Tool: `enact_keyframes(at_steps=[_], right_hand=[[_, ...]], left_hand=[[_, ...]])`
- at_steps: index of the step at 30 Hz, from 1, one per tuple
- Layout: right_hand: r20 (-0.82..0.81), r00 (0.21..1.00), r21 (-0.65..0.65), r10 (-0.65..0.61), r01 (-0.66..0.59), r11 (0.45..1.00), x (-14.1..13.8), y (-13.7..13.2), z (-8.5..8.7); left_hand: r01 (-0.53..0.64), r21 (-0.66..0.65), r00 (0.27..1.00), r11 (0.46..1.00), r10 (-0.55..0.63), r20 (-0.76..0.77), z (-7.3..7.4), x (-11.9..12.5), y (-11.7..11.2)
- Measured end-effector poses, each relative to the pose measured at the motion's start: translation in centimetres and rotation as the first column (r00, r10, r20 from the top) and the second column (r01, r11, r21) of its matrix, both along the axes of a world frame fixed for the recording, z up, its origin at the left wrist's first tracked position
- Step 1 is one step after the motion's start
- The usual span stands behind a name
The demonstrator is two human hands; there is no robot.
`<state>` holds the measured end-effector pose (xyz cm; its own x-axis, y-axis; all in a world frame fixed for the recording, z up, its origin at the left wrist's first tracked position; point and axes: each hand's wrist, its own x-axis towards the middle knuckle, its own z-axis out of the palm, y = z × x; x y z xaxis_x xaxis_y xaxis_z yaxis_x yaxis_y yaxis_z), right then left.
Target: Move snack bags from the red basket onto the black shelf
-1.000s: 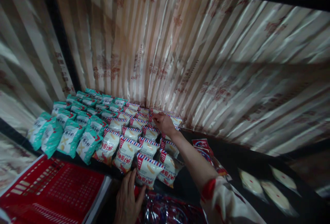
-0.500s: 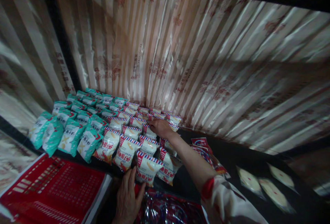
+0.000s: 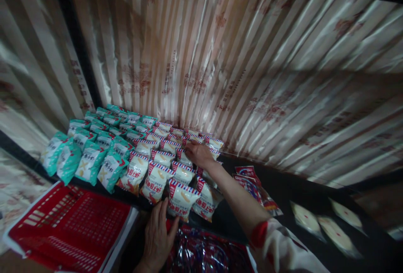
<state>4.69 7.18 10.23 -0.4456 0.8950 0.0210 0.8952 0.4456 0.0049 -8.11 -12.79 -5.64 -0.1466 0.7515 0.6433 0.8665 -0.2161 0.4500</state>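
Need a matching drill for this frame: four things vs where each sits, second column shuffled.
1 teal packets
2 red basket
3 right hand
4 left hand

A at the front edge of the shelf, by the nearest white packets
B far back among the white packets
C left rows on the shelf
D below the shelf, lower left

Pairs: 1-C, 2-D, 3-B, 4-A

Red Chinese characters printed large across white packets (image 3: 180, 199), just beyond left hand (image 3: 157, 239) and around right hand (image 3: 197, 154); strokes too blurred to read with certainty. Dark characters on teal packets (image 3: 90, 162), left of both hands, likewise unreadable. Faint reddish print in columns on striped foil (image 3: 195, 84) beyond right hand, illegible. Pale marks on red packets (image 3: 248, 176), right of right hand, too small to tell.
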Motion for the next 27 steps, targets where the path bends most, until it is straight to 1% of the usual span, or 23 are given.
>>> enact_keyframes(at_steps=[3, 6, 9, 11, 15, 21, 25, 27], right_hand=[[-0.067, 0.994, 0.001, 0.083, -0.083, 0.997, -0.1, -1.3, 0.7], [-0.082, 0.982, -0.089, 0.171, -0.178, 0.98, -0.4, -2.5, 1.1], [-0.014, 0.985, -0.21, 0.17, -0.169, 0.963, -1.0, -3.1, 1.1], [0.027, 0.989, -0.247, 0.145, -0.134, 0.96, -1.3, -3.2, 0.9], [0.003, 0.992, -0.238, 0.129, -0.124, 0.963, -1.3, -3.1, 0.6], [-0.076, 0.988, -0.134, 0.136, -0.146, 0.98, -1.1, -2.7, 0.2], [-0.118, 0.982, -0.131, 0.147, -0.162, 0.978, -1.2, -2.9, -0.1], [-0.165, 0.976, -0.124, 0.145, -0.166, 0.978, -0.8, -3.2, -0.1]], left_hand=[[-0.001, -0.001, 1.0, 1.0, 0.001, -0.003, -0.1, 0.0, 0.0], [-0.002, -0.004, 1.0, 1.0, 0.002, -0.023, -0.3, 0.0, 0.0], [-0.004, -0.008, 0.999, 1.0, 0.004, -0.032, -0.4, 0.0, 0.0], [-0.007, -0.008, 1.0, 1.0, 0.007, -0.03, -0.3, 0.0, 0.0], [-0.018, 0.001, 0.999, 1.0, 0.018, -0.029, -0.1, 0.1, 0.0], [-0.031, 0.007, 0.999, 0.999, 0.031, -0.03, 0.0, 0.1, 0.1], [-0.03, 0.014, 0.999, 0.999, 0.03, -0.044, 0.2, 0.0, 0.3], [-0.029, 0.018, 0.998, 0.999, 0.03, -0.048, 0.2, 0.0, 0.3]])
